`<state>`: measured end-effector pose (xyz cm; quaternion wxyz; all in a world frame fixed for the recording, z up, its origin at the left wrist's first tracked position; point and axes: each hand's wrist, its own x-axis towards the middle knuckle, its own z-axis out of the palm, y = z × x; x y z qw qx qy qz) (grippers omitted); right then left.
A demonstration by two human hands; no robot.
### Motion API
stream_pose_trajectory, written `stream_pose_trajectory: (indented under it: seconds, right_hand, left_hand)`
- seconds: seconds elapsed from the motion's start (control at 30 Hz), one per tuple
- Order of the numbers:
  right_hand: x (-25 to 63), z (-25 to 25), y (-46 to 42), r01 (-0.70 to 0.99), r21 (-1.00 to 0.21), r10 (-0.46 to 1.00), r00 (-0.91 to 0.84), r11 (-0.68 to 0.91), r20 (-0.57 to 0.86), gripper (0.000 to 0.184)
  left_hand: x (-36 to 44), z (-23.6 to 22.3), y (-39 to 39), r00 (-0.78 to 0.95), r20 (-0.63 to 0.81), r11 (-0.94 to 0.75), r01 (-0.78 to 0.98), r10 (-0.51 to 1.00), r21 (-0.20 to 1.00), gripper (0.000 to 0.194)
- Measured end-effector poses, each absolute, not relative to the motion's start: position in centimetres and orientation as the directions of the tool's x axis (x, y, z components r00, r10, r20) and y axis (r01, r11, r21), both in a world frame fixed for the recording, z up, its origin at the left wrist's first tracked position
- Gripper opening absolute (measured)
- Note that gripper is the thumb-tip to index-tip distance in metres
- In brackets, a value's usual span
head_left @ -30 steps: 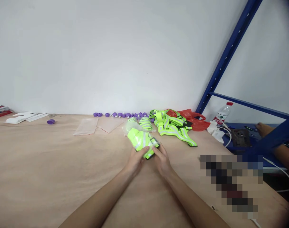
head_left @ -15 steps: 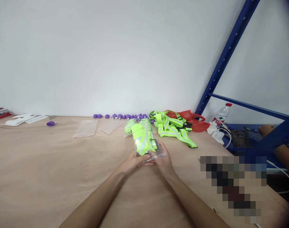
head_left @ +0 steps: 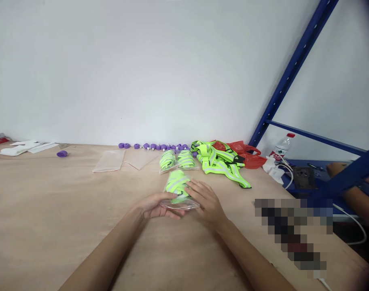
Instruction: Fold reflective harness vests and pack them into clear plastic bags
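A clear zip bag point(head_left: 177, 186) with a folded neon-yellow reflective strap harness in it is in front of me, its open-looking end toward me. My left hand point(head_left: 151, 205) grips its left near corner, thumb on top and fingers underneath. Across the bag's right side lie the outstretched fingers of my right hand point(head_left: 207, 200); its thumb is hidden. Just beyond are two more bagged harnesses, a left one point(head_left: 168, 160) and a right one point(head_left: 186, 159). A loose heap of the same reflective straps point(head_left: 216, 161) lies to their right.
Two flat clear bags, one point(head_left: 109, 161) left of the other point(head_left: 139, 159), lie on the wooden table point(head_left: 51, 210). Purple caps point(head_left: 153, 146) line the wall. A red plastic bag point(head_left: 251, 155), a bottle point(head_left: 284, 146) and a blue metal frame point(head_left: 289, 76) stand right. Another person's arm point(head_left: 354, 194) shows there.
The bag has come lower and nearer, uncovering the two bagged harnesses behind. My right hand has moved from the bag's edge to over its top, while my left hand still holds on.
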<state>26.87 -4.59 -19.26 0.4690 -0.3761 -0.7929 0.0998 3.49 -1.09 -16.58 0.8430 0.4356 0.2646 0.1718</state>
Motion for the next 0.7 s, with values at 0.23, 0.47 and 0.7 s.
stream_pose_trajectory:
  seconds: [0.23,0.47,0.7]
  right_hand:
    - [26.2,-18.5,-4.8,0.13,-0.898,0.799,0.415,0.42,0.434,0.027]
    - [24.0,-19.2,-5.1,-0.203,-0.964,0.982,0.11,0.174,0.154,0.036]
    - [24.4,-19.5,-4.9,-0.154,-0.974,0.974,0.177,0.168,0.14,0.04]
  left_hand:
    - [3.4,-16.3,0.3,0.29,0.031,0.02,-0.17,0.956,0.985,0.069]
    - [6.4,-17.0,-1.7,0.427,0.007,0.113,-0.255,0.904,0.96,0.04]
    - [6.9,-17.4,-2.0,0.397,-0.085,0.234,-0.344,0.914,0.909,0.034]
